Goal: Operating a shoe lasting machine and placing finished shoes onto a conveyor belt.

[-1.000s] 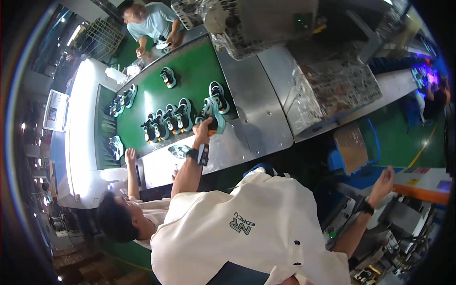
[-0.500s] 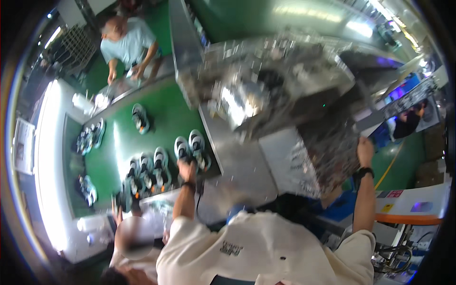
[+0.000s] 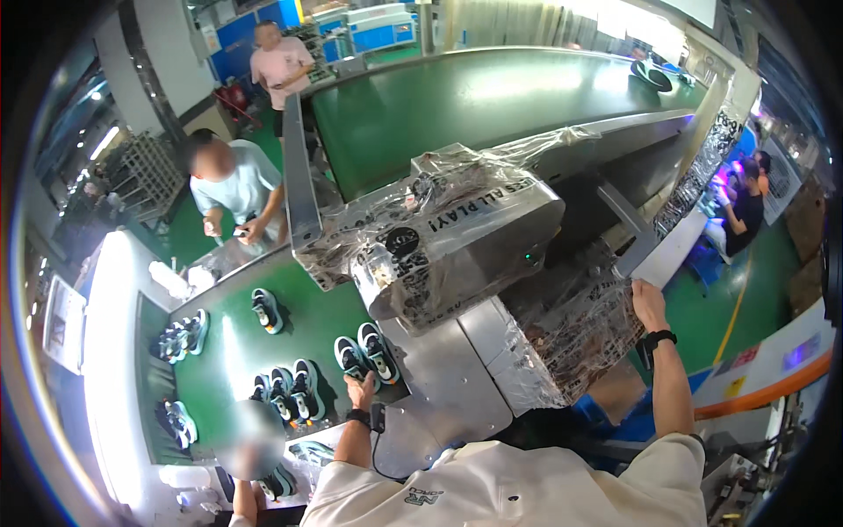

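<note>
My left hand (image 3: 359,391) touches the heel of a dark shoe (image 3: 349,355) near the right edge of the green belt (image 3: 325,323); if it clamps, I cannot tell. Another shoe (image 3: 377,350) stands just beside. Right of this belt, my right hand (image 3: 649,306) rests on a wrapped box (image 3: 571,335), its grip unclear.

My arms stand well apart. My left arm (image 3: 354,446) reaches forward, and the left hand (image 3: 359,392) points away from me; how far its fingers close, I cannot tell. My right arm (image 3: 673,391) extends forward also, the right hand (image 3: 649,307) slightly bent.
</note>
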